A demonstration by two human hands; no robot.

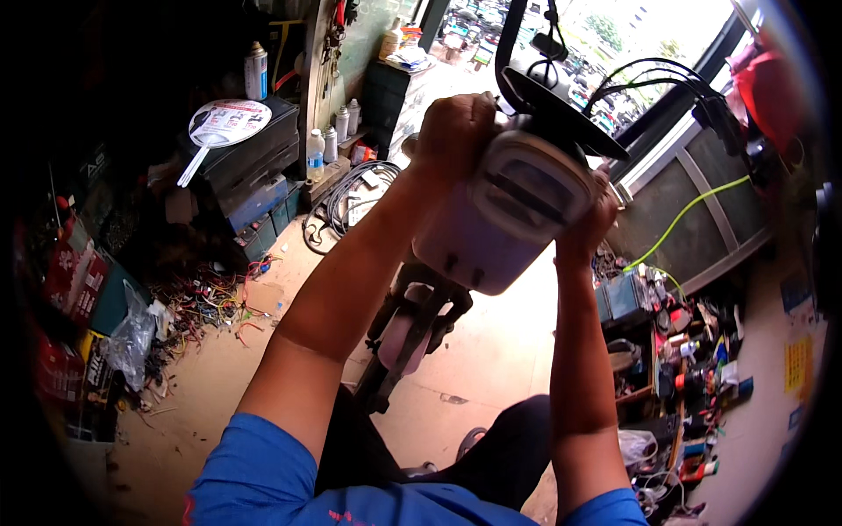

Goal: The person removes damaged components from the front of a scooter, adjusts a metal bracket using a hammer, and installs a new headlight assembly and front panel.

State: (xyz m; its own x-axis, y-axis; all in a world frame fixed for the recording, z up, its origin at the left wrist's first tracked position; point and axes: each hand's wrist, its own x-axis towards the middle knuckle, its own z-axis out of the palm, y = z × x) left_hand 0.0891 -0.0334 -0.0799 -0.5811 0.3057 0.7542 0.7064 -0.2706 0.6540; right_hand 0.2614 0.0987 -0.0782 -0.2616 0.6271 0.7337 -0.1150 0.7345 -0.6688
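Note:
Between my hands is the front section of what looks like an electric scooter, with a pale plastic cover (pixel 474 237) and a rounded display housing (pixel 537 188) tilted to the right. My left hand (pixel 456 131) is closed around the upper left side, its fingertips hidden on the far side. On the right edge, my right hand (pixel 589 219) grips the same front section, partly covered by the housing. A flat black piece (pixel 570 114) sticks out above the housing. Below hangs a dark metal frame (pixel 412 342) with a pinkish part (pixel 403 337) on it.
Left, a hand fan (pixel 228 123) and spray can (pixel 255 72) rest on stacked dark boxes; tangled wires (pixel 219 298) lie on the floor below. A coiled black cable (pixel 338 210) lies beyond. Cluttered shelves (pixel 658 377) line the right. Parked scooters show outside the doorway.

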